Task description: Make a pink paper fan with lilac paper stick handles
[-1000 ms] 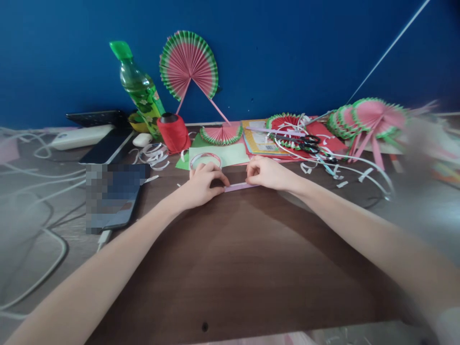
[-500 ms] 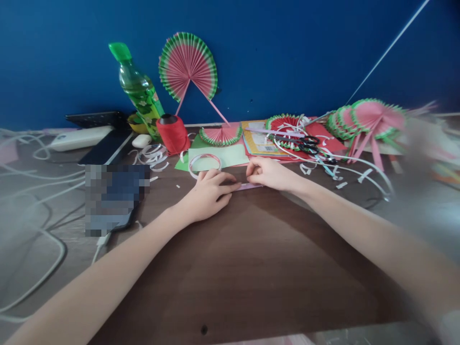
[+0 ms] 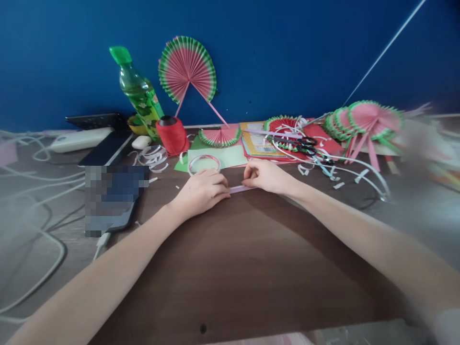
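A narrow pale purple paper strip [image 3: 237, 189] lies across the brown table between my two hands. My left hand [image 3: 201, 192] has its fingers closed on the left end of the strip, pressing it to the tabletop. On the other side, my right hand [image 3: 268, 176] is curled, with thumb and forefinger pinched together at the strip's right part. What lies under the fingers is hidden. Just behind my left hand is a roll of tape [image 3: 189, 165], partly on a light green paper sheet [image 3: 230, 158].
A red thread spool [image 3: 172, 136] and a green-capped bottle [image 3: 138, 93] stand at the back left, near a charging phone [image 3: 118, 201]. Folded watermelon fans [image 3: 187, 67] lean on the blue wall. Scissors [image 3: 308, 143], white scraps and more fans [image 3: 373, 117] lie at right.
My left hand has drawn slightly left and its fingers have folded in. More of the strip now shows between the hands. My right hand stays pinched, nearly in place.
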Demonstrator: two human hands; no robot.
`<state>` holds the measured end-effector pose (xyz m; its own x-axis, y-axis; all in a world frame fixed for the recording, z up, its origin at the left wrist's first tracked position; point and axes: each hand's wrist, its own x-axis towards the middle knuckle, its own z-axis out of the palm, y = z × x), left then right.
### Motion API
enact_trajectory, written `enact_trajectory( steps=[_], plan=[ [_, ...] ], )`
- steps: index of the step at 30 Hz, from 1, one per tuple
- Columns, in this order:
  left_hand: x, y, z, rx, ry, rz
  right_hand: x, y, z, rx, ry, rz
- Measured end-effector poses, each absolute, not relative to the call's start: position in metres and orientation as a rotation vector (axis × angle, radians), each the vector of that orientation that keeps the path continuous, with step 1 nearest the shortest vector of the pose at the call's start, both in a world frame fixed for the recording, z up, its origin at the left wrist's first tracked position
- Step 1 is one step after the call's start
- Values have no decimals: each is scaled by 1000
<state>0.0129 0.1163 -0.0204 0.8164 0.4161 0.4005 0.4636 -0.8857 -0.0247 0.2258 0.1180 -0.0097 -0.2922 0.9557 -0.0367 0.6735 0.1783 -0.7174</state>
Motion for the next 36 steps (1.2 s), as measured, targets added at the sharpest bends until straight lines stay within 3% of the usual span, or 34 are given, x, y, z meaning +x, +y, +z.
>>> enact_trajectory(
  steps=[19, 26, 33, 36],
  plan=[
    [5, 115, -10, -2831, -643, -489, 231, 121, -7, -1479, -2136, 859],
    [6, 121, -8, -2633, -1231, -860, 229, 117, -12, -1422, -2083, 811],
    [9, 124, -14, -2651, -1511, -519, 221, 109, -20, -1277, -1988, 700],
    [9, 124, -15, -2722, -1524, -577, 219, 107, -20, -1206, -1918, 653]
  ],
)
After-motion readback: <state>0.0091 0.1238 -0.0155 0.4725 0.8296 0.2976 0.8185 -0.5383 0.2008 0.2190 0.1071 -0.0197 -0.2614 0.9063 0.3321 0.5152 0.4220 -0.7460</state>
